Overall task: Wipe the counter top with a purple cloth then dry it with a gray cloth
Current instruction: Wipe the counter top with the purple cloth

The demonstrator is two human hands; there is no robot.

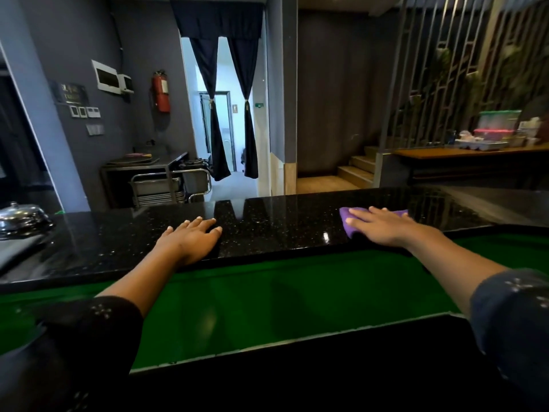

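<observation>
I'm in the wet-wipe step, by my read: my right hand (383, 226) lies flat w/ fingers straight on the purple cloth (348, 222), pressing it onto the black speckled counter top (282, 221) on the right side, near the front edge. Not pinching or curling round it, just palm and fingers on top; cloth pokes out left of and beyond the fingers. My left hand (190, 237) is flat on the stone too, fingers relaxed and spread, holding nothing, prob. bracing me, well apart from the cloth. No gray cloth anywhere in view, so drying hasn't started as far as I can tell. Can't judge how much of the top is already wet; the shine is mostly reflections. Next move calls for even downward pressure and a sweep along the stone toward the middle and left, so my left hand would need to lift off its patch. To the far left sits a chrome dome lid (22, 217) on the counter; I'd wipe up to it w/o bumping it. Below the stone is a green lower shelf (282, 298), not part of the job afaik.
</observation>
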